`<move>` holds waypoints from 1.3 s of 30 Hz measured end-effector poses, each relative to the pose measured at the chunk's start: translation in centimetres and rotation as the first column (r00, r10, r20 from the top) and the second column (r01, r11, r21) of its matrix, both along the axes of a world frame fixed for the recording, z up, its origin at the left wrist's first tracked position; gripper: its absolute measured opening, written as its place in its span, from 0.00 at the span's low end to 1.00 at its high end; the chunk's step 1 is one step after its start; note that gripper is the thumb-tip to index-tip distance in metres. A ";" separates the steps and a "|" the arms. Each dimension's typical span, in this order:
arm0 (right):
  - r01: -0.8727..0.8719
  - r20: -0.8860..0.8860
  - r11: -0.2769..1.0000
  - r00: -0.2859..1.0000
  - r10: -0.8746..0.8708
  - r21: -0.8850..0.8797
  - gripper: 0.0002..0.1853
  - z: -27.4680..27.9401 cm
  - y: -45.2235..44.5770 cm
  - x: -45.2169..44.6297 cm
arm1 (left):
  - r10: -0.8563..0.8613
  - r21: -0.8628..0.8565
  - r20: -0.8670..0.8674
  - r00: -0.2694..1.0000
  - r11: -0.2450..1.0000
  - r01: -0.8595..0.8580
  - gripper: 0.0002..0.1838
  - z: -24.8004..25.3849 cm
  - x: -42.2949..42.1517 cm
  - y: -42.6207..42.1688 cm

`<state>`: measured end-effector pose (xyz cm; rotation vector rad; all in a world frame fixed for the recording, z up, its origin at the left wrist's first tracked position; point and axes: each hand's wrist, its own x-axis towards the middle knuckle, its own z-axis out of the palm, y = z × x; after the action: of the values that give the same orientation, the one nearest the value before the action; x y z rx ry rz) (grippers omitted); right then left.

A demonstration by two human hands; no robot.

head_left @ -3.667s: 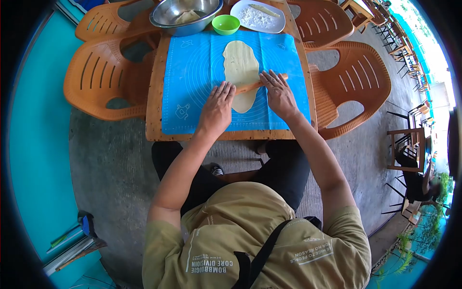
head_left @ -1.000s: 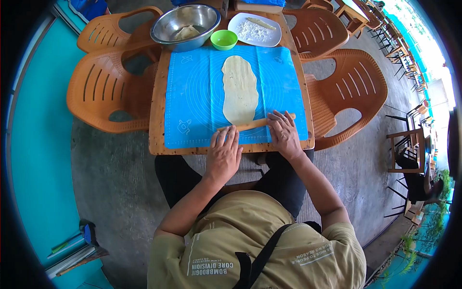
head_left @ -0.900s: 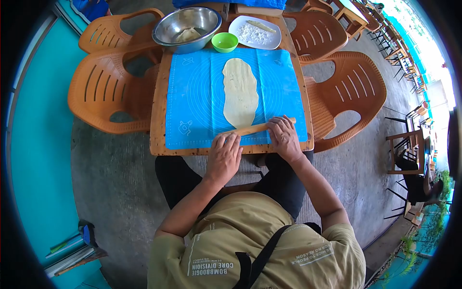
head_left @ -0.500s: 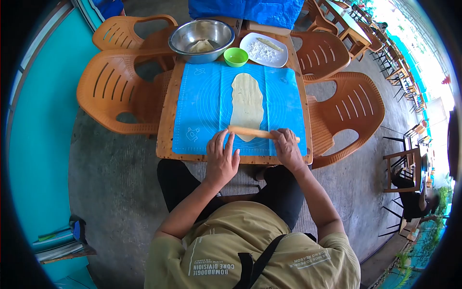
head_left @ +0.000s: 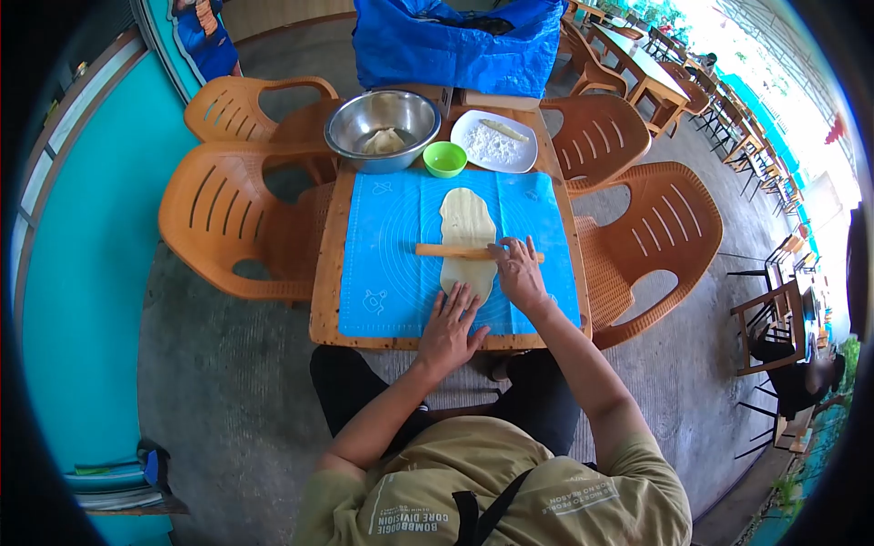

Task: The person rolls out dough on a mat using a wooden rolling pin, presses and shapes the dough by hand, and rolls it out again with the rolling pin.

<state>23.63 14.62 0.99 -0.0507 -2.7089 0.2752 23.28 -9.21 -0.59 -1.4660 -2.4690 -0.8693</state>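
A long flat sheet of dough (head_left: 467,218) lies lengthwise on the blue baking mat (head_left: 378,238). Across its middle rests a wooden rolling pin (head_left: 448,250). My right hand (head_left: 519,275) grips the pin toward its right end, with the thumb and some fingers around it. My left hand (head_left: 450,326) lies flat, fingers spread, on the near end of the dough and the mat beside it. It is apart from the pin and covers that corner of the dough.
Behind the mat stand a metal bowl (head_left: 383,166) holding dough, a small green bowl (head_left: 445,160) and a white plate (head_left: 523,165) with white powder and a pale strip. A blue bag (head_left: 446,59) is beyond. Orange chairs (head_left: 218,214) flank the wooden table (head_left: 326,296).
The rolling pin has moved away from me, from the dough's near end to its middle. My left hand has left the pin and lies on the dough. The camera view has tilted up.
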 end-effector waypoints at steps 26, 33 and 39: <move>0.187 0.275 0.982 0.945 -0.178 -0.007 0.37 -0.4 -0.3 -11.6 | 0.050 -0.034 0.002 0.999 0.998 -0.049 0.26 0.5 -0.7 0.3; 0.337 0.322 0.940 0.886 -0.334 0.049 0.40 -0.8 1.1 -15.7 | 0.058 -0.049 -0.020 0.998 0.997 -0.059 0.25 0.4 -0.8 0.3; 0.397 0.220 0.913 0.886 -0.409 0.099 0.40 -0.7 0.2 -15.8 | 0.052 -0.022 -0.004 0.999 0.998 -0.052 0.25 0.4 -0.6 0.4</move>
<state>7.79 14.86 0.32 -0.6653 -2.8496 0.0765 22.64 -8.84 -0.15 -1.4025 -2.5101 -0.8326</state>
